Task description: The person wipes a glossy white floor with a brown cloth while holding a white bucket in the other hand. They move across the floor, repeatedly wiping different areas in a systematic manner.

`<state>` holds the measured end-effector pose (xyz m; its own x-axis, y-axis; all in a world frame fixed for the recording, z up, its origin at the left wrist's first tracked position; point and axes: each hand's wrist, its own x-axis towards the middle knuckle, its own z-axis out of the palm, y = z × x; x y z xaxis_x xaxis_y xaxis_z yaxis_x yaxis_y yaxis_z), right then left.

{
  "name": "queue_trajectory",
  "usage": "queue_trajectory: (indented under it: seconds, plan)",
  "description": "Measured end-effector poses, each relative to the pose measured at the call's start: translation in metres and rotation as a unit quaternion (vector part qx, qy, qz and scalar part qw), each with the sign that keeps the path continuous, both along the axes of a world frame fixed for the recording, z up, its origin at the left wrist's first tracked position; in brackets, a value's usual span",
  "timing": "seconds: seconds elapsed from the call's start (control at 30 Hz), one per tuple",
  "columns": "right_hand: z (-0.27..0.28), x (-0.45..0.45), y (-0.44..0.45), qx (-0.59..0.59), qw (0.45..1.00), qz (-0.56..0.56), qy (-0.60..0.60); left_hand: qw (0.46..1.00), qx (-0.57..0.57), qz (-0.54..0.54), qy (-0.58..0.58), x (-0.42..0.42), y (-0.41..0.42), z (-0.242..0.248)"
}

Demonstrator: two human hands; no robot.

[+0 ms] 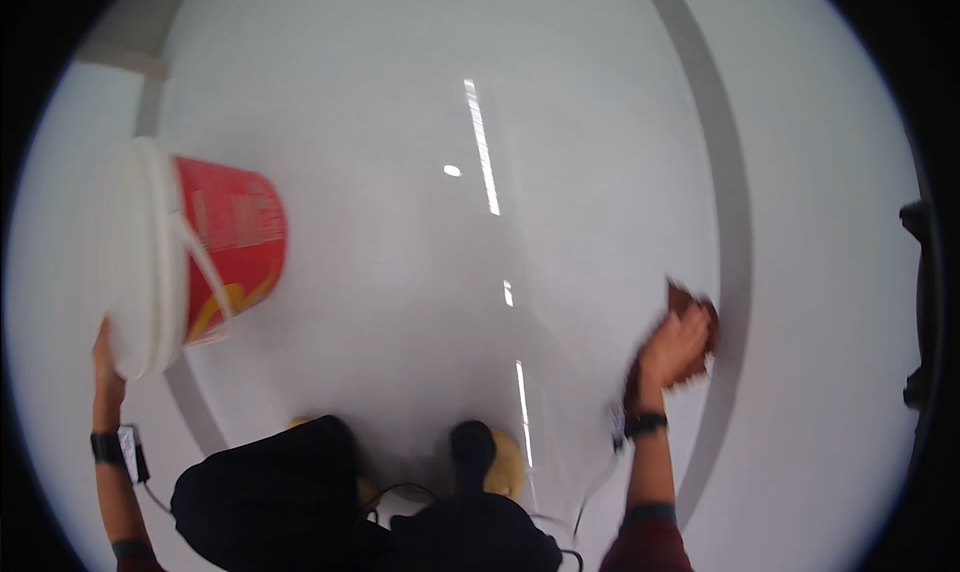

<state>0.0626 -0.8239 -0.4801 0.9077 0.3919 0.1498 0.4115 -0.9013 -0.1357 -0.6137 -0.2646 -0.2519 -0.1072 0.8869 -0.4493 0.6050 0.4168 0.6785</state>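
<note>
On the left is a red plastic bucket [251, 231] with a white lid [142, 272] and a white carrying handle [204, 264]. My left hand [111, 358] touches the near edge of the lid; most of its fingers are hidden, so its grip is unclear. On the right, my right hand [677, 343] holds a bunched brown cloth [682, 298] against or close to the grey skirting strip [731, 219]. The cloth and the fingers over it are blurred. Both wrists wear black bands with small devices.
Glossy pale floor [375, 197] lies between the bucket and the skirting, with bright light reflections. A white wall [825, 272] rises on the right. My dark-trousered knees [270, 482] and a yellowish shoe [506, 463] are at the bottom. Thin cables [589, 489] trail from the wrist devices.
</note>
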Motion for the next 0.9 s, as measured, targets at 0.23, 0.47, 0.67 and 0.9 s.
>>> queue_trajectory:
  seconds: [0.23,0.47,0.67,0.9]
  plan:
    - [-0.009,-0.078,0.190,0.122,0.955,0.199,0.181,0.993,-0.083,-0.020,-0.079,-0.047,0.042,-0.019]
    - [-0.016,-0.062,0.078,0.161,0.953,0.249,0.059,0.997,-0.047,0.015,-0.053,-0.046,0.041,-0.017]
    - [-0.006,-0.011,-0.064,-0.014,1.000,-0.012,-0.010,0.992,0.051,-0.100,0.053,-0.035,0.025,-0.005]
    - [-0.001,-0.139,-0.040,-0.026,0.978,0.167,0.120,0.998,-0.067,-0.010,-0.006,-0.012,0.014,0.008]
